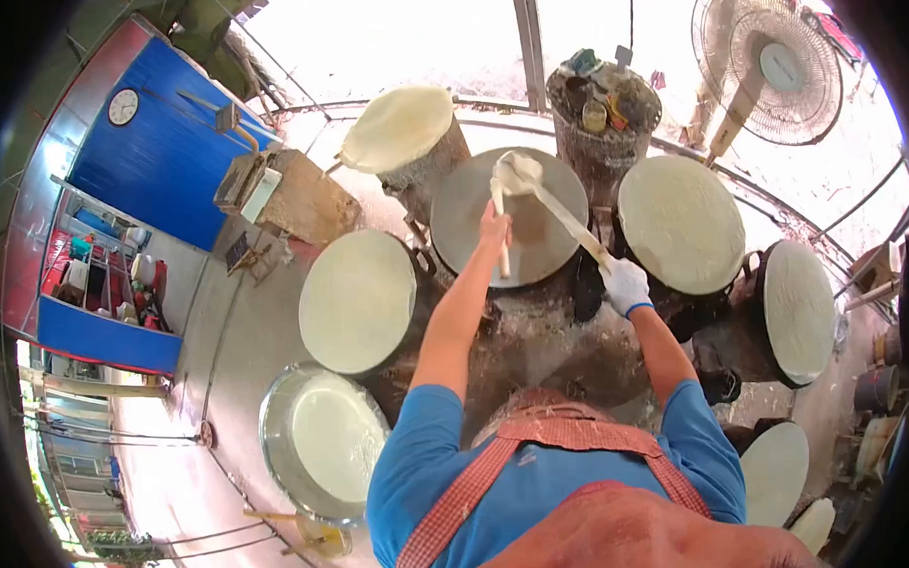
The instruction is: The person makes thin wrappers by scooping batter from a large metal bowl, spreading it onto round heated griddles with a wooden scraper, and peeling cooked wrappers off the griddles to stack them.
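Note:
My left hand (494, 228), bare, is closed round a short pale wooden stick (504, 258) over the round dark griddle (467, 214). In my right hand (627, 285), which wears a white glove, is the end of a long pale handle (572, 225). That handle slants up to a lump of whitish dough or batter (518, 173) near the griddle's far edge, where the upper end of the stick also meets it. The lump hides the tool's head. Most of the griddle's surface is bare grey.
Pale round sheets lie on griddles at left (358, 301), right (681, 224) and far right (798, 313). Another sheet (398, 129) tops a stand behind. A metal basin (277, 465) of white batter is lower left. A fan (780, 67) and a cluttered drum (602, 144) stand beyond.

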A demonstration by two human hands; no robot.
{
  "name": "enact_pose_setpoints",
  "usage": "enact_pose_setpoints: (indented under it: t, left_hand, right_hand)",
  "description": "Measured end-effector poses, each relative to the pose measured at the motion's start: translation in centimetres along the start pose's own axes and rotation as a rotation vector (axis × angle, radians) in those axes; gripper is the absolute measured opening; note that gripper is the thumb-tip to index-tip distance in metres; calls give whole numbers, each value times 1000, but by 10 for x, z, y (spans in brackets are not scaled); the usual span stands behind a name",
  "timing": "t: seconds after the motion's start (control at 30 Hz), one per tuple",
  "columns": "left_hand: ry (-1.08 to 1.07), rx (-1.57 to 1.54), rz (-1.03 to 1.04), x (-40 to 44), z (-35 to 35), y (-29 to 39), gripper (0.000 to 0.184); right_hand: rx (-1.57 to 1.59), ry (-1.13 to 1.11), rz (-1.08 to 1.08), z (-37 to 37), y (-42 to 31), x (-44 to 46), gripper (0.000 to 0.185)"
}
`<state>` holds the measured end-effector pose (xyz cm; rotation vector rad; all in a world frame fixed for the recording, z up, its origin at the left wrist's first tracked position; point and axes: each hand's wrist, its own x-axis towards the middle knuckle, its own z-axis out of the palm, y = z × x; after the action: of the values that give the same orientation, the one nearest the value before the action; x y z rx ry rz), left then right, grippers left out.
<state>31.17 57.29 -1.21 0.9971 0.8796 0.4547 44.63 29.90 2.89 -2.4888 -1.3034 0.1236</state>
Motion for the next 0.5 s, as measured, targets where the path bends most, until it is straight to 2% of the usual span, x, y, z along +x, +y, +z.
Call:
enact_pose_setpoints:
  t: [0.03, 0.1, 0.17, 0.2, 0.27, 0.3, 0.37, 0.4, 0.43, 0.47, 0.5]
  left_hand:
    - [241, 497, 477, 24, -18, -16, 60]
    - [507, 968, 956, 25, -28, -12, 67]
    - [406, 1135, 557, -17, -26, 22, 67]
    - [406, 1122, 545, -17, -24, 27, 67]
    - [345, 1140, 614, -14, -25, 33, 67]
    - [345, 1151, 599, -14, -23, 39, 67]
    - [436, 904, 806, -7, -19, 66, 67]
    - [425, 924, 830, -6, -26, 84, 67]
    - [487, 878, 995, -10, -35, 92, 67]
    - [544, 815, 1148, -19, -42, 91, 67]
    - [523, 816, 1144, -27, -56, 81, 67]
  right_hand:
    - [114, -8, 29, 0, 7, 5, 31]
    - [449, 109, -22, -7, 28, 9, 34]
    - [541, 137, 19, -8, 14, 17, 34]
    - [914, 85, 310, -17, -25, 19, 35]
    - [903, 129, 268, 32, -28, 39, 31]
    - [332, 171, 48, 45, -23, 44, 28]
    - [80, 30, 171, 13, -38, 47, 28]
    - [168, -6, 243, 24, -28, 56, 28]
    - [383, 144, 208, 38, -26, 58, 28]
    - [776, 97, 303, 61, -35, 66, 27]
    - [1167, 47, 395, 75, -57, 74, 27]
